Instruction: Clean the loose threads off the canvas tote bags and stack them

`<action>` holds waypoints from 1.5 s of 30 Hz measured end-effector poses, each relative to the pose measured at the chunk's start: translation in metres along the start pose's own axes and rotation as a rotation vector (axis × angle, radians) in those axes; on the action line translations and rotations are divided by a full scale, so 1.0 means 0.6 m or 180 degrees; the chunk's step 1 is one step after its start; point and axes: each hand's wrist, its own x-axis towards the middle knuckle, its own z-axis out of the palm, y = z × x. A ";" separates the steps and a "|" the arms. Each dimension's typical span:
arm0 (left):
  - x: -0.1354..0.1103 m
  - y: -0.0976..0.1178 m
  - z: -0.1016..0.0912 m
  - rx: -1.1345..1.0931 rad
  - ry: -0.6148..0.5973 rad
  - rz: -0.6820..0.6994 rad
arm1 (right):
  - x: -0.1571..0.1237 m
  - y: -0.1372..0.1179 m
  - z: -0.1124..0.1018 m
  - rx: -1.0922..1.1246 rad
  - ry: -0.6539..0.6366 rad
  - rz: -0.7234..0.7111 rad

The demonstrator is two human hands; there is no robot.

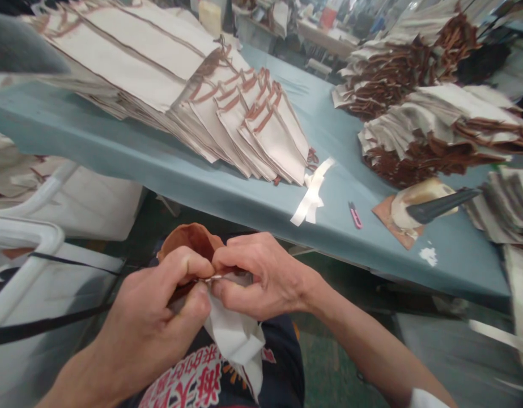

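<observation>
Over my lap, both hands meet on a cream fabric bag (pixel 236 334) with a brown leather strap (pixel 188 241). My left hand (pixel 154 317) is closed, thumb and forefinger pinching the bag's edge at a small metal piece (pixel 212 278). My right hand (pixel 261 275) is closed too, pinching the same spot from the other side. The brown strap loops up behind my fingers. The cream cloth hangs down below them.
A blue-covered table (pixel 227 192) lies ahead with a fanned pile of cream bags (pixel 210 107), more piles at right (pixel 435 136), white tape strips (pixel 312 195), a small pink clipper (pixel 355 215) and a black-handled tool on a pad (pixel 435 207). White bins (pixel 27 266) stand at left.
</observation>
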 end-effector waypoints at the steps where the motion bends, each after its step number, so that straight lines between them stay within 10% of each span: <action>1: -0.001 -0.003 0.002 0.0050 0.0034 0.0098 | -0.002 0.002 0.002 0.0073 0.0042 0.0000; 9: 0.009 -0.022 0.014 0.0087 0.0028 0.1172 | -0.016 0.016 0.005 0.0740 -0.0065 0.0471; 20: 0.010 -0.034 0.034 0.0200 0.0265 0.1486 | -0.017 0.003 0.002 0.2185 -0.0268 0.1564; 29: 0.010 -0.012 0.003 -0.0856 -0.0558 0.0201 | -0.040 -0.008 0.000 0.0094 0.0442 0.0031; 38: -0.006 -0.053 0.004 -0.0017 -0.0636 0.1105 | -0.051 0.015 0.019 0.0396 0.0355 0.0090; 45: 0.004 -0.049 -0.018 -0.0663 -0.0892 0.0596 | -0.044 0.008 0.013 0.0074 0.0273 -0.0276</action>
